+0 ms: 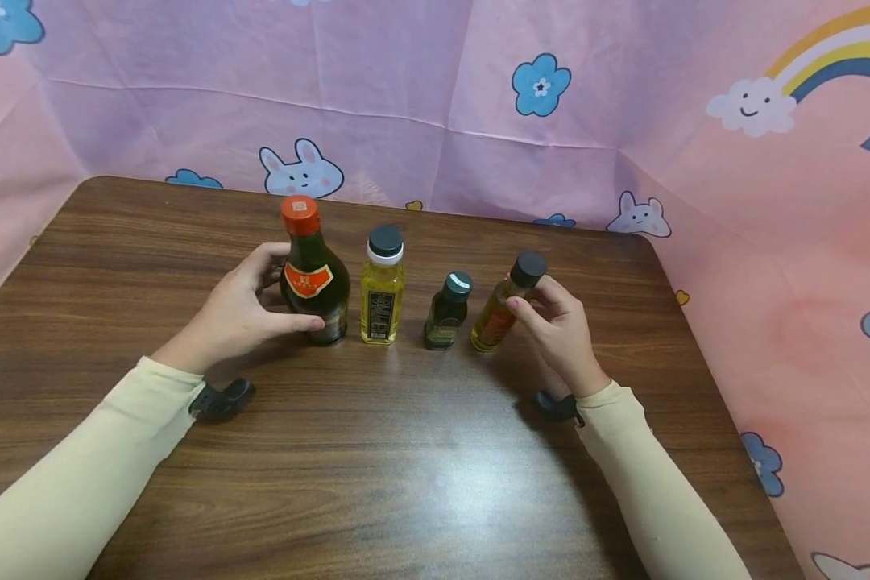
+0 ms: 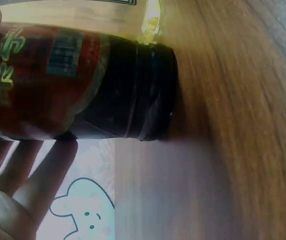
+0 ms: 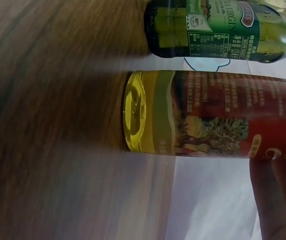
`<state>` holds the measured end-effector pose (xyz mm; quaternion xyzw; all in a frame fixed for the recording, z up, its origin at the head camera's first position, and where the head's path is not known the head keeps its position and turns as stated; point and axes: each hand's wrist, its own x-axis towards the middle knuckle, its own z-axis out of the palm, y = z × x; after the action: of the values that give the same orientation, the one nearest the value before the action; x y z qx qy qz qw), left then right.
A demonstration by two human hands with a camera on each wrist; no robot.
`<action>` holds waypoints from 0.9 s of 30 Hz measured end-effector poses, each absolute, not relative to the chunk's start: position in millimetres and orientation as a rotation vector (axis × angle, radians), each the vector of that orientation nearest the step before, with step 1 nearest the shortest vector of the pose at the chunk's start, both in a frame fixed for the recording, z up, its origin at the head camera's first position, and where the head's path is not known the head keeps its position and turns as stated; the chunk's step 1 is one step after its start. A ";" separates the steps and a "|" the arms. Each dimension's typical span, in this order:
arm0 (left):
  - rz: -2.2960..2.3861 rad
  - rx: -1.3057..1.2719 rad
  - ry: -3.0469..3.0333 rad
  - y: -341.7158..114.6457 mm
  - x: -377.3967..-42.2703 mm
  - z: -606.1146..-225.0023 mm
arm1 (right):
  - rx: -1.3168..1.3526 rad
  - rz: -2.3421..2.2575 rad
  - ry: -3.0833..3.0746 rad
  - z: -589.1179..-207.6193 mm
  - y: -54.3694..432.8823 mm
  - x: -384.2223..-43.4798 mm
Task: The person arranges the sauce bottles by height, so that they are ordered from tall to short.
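Note:
My left hand (image 1: 242,310) grips a dark bottle (image 1: 317,282) with a red cap and a red neck label, its thumb across the front. In the left wrist view this dark bottle (image 2: 128,90) shows a red label with gold characters. On the right, my right hand (image 1: 558,326) holds a slim oil bottle (image 1: 499,316) with a black cap, tilted slightly, between thumb and fingers. Its red label (image 3: 223,112) shows a tree in the right wrist view. Between the hands stand a clear bottle of yellow oil (image 1: 382,290) and a small green bottle (image 1: 446,312).
The bottles form a row across the brown wooden table (image 1: 377,459). A pink and purple cloth (image 1: 406,72) with cartoon prints hangs behind the table and along its right side. Dark wrist straps (image 1: 221,399) show at both cuffs.

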<state>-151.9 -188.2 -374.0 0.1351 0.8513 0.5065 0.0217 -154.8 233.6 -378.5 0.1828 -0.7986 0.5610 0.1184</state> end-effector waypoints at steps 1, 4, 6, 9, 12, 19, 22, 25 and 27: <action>1.565 0.419 2.649 -188.0 -152.0 -374.0 | 0.535 1.638 -2.333 -378.2 233.4 -154.7; 1.573 0.414 2.661 -186.2 -152.0 -374.0 | 0.537 1.639 -2.316 -377.9 233.0 -154.5; 1.593 0.416 2.664 -184.8 -152.0 -374.4 | 0.536 1.648 -2.303 -377.8 232.4 -154.0; 1.649 0.408 2.654 -183.4 -151.4 -376.3 | 0.530 1.663 -2.296 -379.0 231.4 -153.3; 1.693 0.393 2.660 -183.1 -150.8 -379.2 | 0.521 1.662 -2.301 -381.6 230.5 -152.5; 1.767 0.310 2.698 -184.9 -153.0 -384.3 | 0.484 1.657 -2.311 -383.1 228.2 -150.2; 1.792 0.313 2.715 -185.3 -154.6 -383.1 | 0.469 1.664 -2.311 -381.1 226.8 -148.5; 1.808 0.318 2.727 -185.5 -157.6 -379.0 | 0.470 1.663 -2.311 -380.3 226.6 -148.2; 1.811 0.317 2.739 -185.7 -160.9 -375.6 | 0.469 1.665 -2.314 -379.8 226.8 -148.3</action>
<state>-160.9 -185.7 -375.6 0.0959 0.8277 0.5474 -0.0785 -148.3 226.8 -379.8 0.1610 -0.7946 0.5717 0.1259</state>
